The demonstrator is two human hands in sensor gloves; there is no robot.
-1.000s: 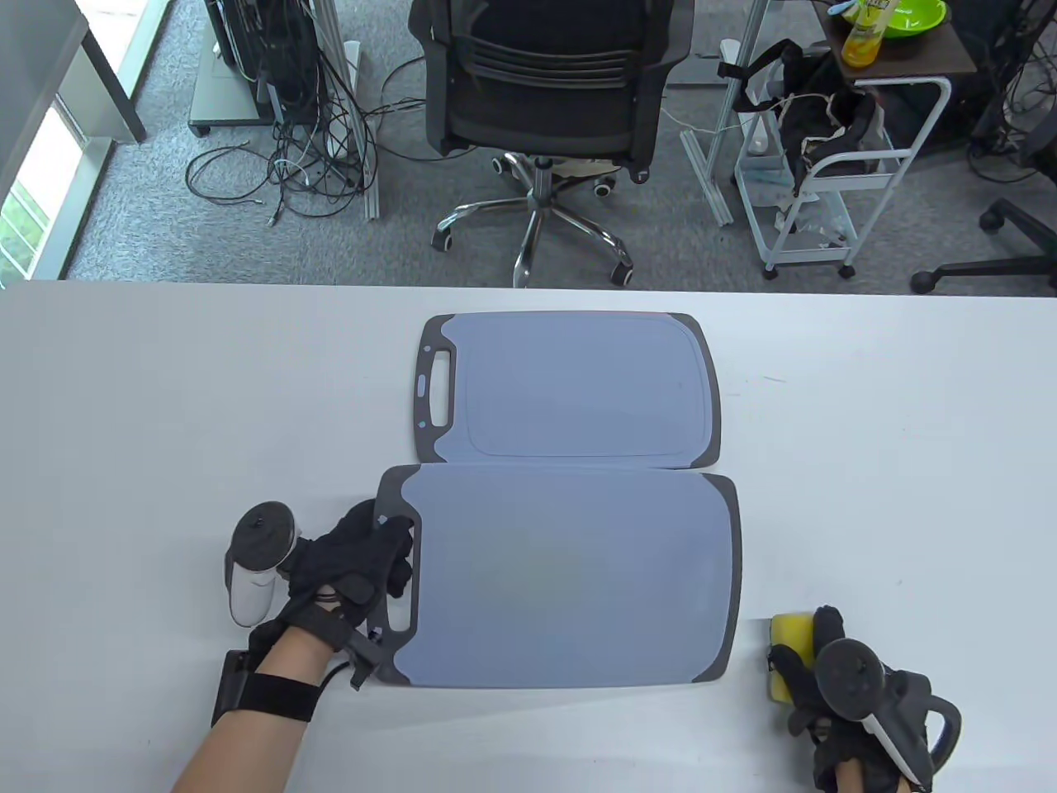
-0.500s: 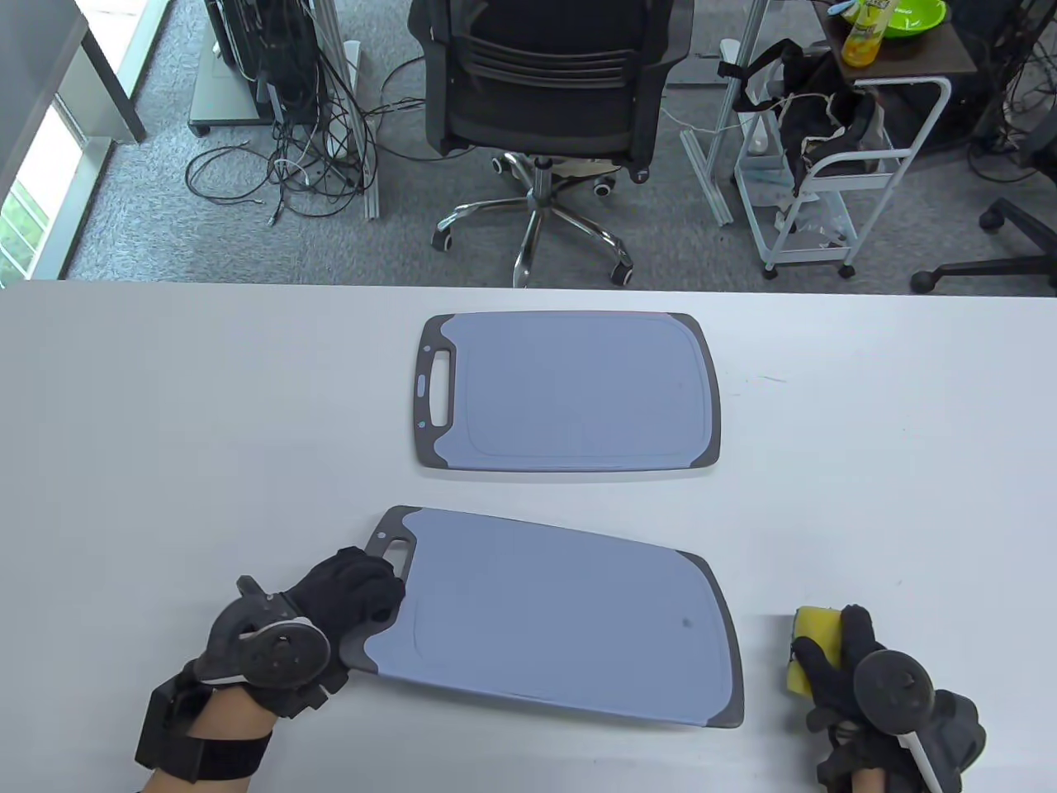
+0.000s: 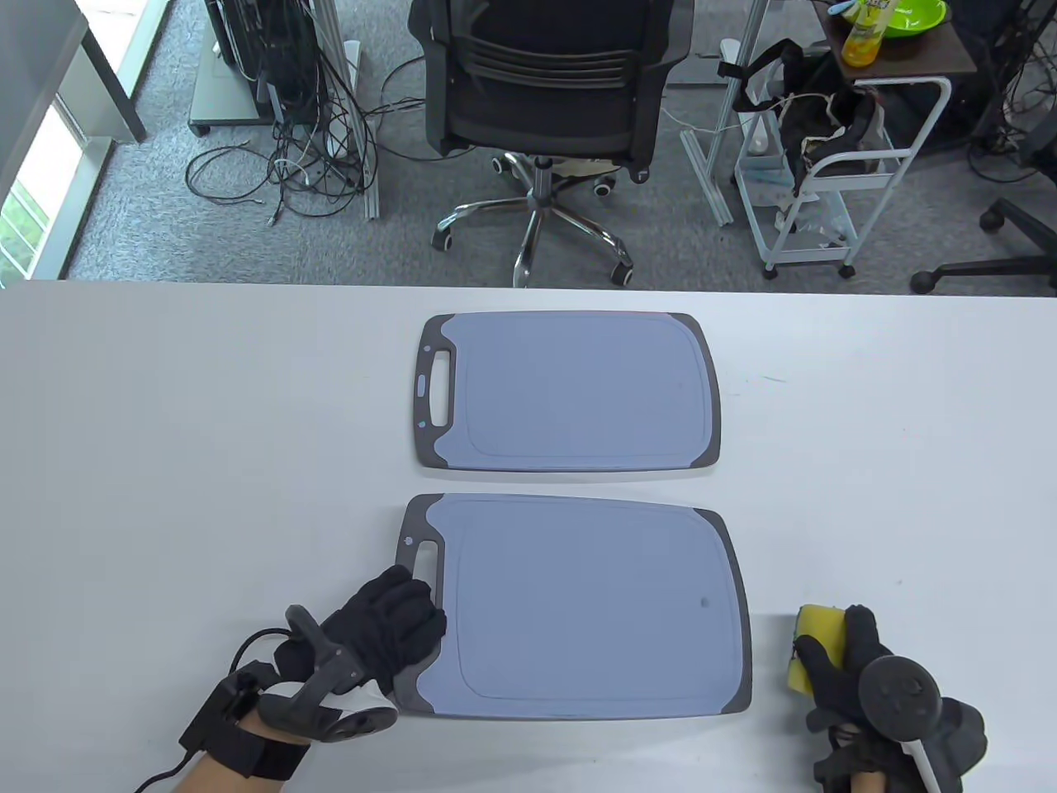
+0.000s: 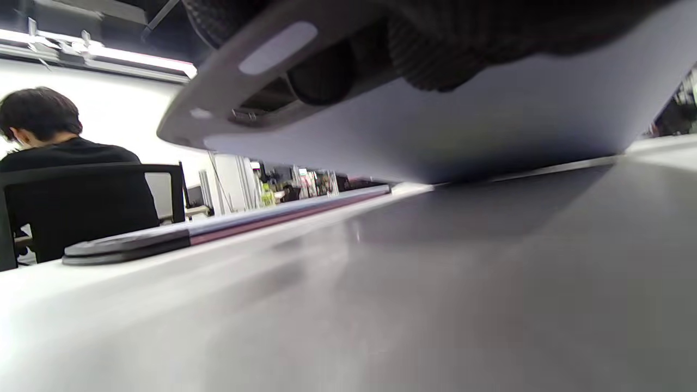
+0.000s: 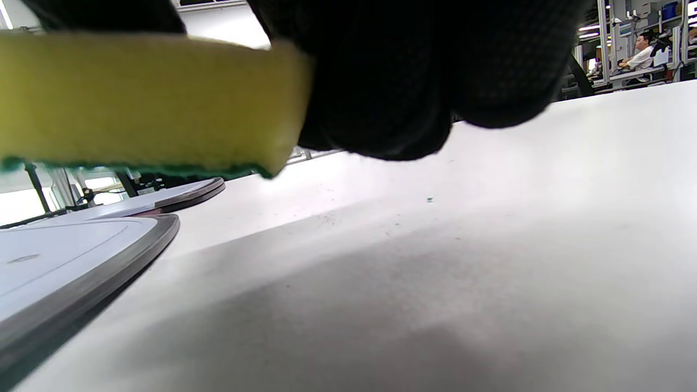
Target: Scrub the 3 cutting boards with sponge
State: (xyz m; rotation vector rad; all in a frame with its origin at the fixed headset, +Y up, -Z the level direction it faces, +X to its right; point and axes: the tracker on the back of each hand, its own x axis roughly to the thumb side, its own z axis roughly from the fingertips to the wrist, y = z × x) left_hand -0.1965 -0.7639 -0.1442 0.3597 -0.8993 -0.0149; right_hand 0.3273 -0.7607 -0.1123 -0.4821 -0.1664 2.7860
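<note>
Two blue-grey cutting boards with dark rims show in the table view. The far cutting board lies flat mid-table, and a reddish edge shows under it. The near cutting board has its grooved face up with a small dark spot. My left hand grips its handle end, which hangs slightly above the table. My right hand holds a yellow sponge just right of the near board. The sponge's green scrub side faces down, a little off the table.
The white table runs wide on both sides of the boards. Beyond its far edge stand a black office chair, a wire cart and floor cables. A seated person shows in the left wrist view.
My left hand turned the near board over and drew it toward the front edge, away from the far board. Its grooved face now shows. My right hand with the sponge shifted slightly right.
</note>
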